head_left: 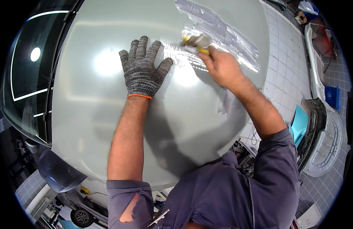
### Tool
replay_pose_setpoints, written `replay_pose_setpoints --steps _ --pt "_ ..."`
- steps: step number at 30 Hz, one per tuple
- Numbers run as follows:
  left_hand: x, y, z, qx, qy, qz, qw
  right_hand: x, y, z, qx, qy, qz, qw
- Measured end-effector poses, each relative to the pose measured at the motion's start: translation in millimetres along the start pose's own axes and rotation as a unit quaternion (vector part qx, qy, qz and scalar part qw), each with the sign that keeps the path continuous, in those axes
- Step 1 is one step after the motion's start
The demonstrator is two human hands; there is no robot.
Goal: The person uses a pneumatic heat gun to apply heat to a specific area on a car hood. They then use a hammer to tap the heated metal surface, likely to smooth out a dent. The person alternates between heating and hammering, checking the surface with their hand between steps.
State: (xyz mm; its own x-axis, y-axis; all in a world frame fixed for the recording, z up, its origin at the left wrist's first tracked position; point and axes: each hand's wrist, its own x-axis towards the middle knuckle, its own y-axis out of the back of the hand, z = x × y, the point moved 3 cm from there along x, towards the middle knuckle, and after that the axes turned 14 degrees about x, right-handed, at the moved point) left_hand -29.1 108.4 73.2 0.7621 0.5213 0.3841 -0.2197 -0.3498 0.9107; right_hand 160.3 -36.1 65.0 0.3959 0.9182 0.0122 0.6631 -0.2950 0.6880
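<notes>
My left hand [144, 70], in a grey knitted glove with an orange cuff, lies flat on a pale grey-green car hood [107, 129] with its fingers spread. To its right, my bare right hand [223, 68] is closed around a yellow-handled hand tool [199, 44]. Motion blurs the tool's head, so I cannot tell its exact kind. It is over shiny, silvery streaks [222, 32] that run across the hood's far right part. A smaller grey streaked patch [225, 103] shows below my right forearm.
A dark windshield [35, 57] borders the hood on the left. Beyond its right edge is a white tiled floor [281, 57]. A silver car body panel [325, 141], a turquoise sheet [299, 124] and a blue box [332, 98] stand at the right. A wheel [82, 216] shows at the lower left.
</notes>
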Motion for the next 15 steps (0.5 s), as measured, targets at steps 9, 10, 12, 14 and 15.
replay_pose_setpoints --steps 9,10,12,14,15 --pt "-4 -1 2 -0.008 -0.009 0.008 1.000 -5 7 6 -0.067 -0.044 -0.029 0.996" --pt "-2 -1 1 -0.011 -0.009 0.011 1.000 -4 9 9 -0.084 -0.046 -0.033 0.995" --pt "-2 0 0 -0.007 -0.005 0.007 1.000 -6 6 13 -0.059 -0.010 -0.009 0.998" --pt "-2 0 4 -0.007 -0.007 0.002 1.000 -21 -9 24 -0.060 -0.011 -0.035 0.998" --pt "-1 0 6 -0.007 -0.009 0.001 1.000 -20 -8 31 -0.093 -0.003 -0.024 0.995"
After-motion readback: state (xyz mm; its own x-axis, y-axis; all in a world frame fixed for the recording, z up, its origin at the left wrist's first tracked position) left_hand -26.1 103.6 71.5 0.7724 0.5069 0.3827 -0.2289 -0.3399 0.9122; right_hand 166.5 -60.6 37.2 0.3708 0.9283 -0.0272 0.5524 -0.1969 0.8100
